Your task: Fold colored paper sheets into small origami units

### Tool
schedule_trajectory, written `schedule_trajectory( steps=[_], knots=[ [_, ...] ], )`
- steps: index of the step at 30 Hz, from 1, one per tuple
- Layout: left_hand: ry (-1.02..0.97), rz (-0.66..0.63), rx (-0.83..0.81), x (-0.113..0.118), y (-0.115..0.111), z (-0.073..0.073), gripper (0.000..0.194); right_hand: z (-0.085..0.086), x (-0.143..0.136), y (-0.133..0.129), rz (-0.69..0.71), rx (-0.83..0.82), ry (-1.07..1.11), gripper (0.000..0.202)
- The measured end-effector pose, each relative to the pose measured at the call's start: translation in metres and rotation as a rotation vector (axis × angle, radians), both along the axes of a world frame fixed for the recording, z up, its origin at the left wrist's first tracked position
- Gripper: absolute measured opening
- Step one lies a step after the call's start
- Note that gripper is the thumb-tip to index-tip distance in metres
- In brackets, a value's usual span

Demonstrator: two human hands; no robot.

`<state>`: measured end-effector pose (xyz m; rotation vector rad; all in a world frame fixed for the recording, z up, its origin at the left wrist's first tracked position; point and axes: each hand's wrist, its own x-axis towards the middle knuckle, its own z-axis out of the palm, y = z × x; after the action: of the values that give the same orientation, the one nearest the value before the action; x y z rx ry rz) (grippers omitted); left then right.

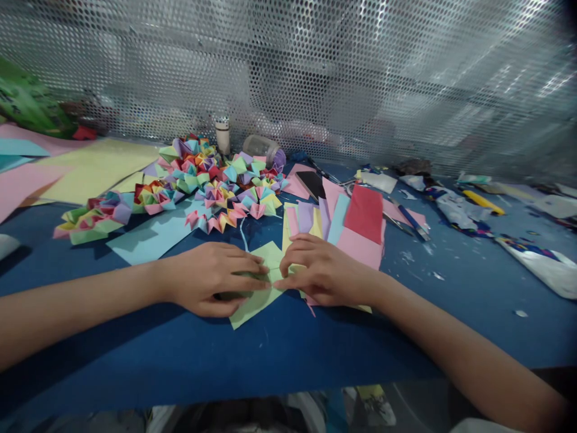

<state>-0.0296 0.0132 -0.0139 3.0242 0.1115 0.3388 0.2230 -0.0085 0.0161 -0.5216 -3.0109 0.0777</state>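
Two bare hands meet over a pale green paper square (264, 282) lying flat on a blue bench (279, 355). The left hand (211, 278) lies palm down on the sheet's left part, its grip loosely curled, fingers pressing the paper rather than closing around it. The right hand (322, 273) rests just beside it, fingers bent, with the fingertips (285, 281) pinching or pressing the paper's edge where the two hands nearly touch; whether the paper is actually nipped between finger and thumb cannot be told. A corner of the green sheet pokes out below the left hand toward the person.

Just beyond the right hand lies a fanned stack of coloured paper squares (347, 225) in pink, red, yellow, lilac and light blue, partly under that hand. Beyond the left hand lies a light blue sheet (148, 237), and farther out a heap of folded multicoloured paper pieces (198, 180) stretches away to the left. Behind the heap stand a small white bottle (222, 137) and a clear jar on its side (264, 148). Well apart to the right lie a blue pen (412, 221), scraps and wrappers. A perforated metal screen (315, 72) closes off the back of the bench.
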Motion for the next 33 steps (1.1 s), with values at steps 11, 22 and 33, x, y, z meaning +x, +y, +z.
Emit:
schedule_trajectory(
  steps=[11, 22, 33],
  knots=[
    [0.042, 0.0, 0.03, 0.0, -0.001, 0.003, 0.037, -0.011, 0.004, 0.011, -0.009, -0.031, 0.164, 0.019],
    [0.094, 0.004, 0.038, 0.002, -0.001, 0.004, 0.038, -0.015, 0.006, 0.014, -0.036, -0.084, 0.18, 0.016],
    [0.043, 0.014, -0.015, 0.002, -0.001, 0.003, 0.035, -0.026, -0.008, 0.013, -0.244, -0.226, 0.33, 0.011]
  ],
)
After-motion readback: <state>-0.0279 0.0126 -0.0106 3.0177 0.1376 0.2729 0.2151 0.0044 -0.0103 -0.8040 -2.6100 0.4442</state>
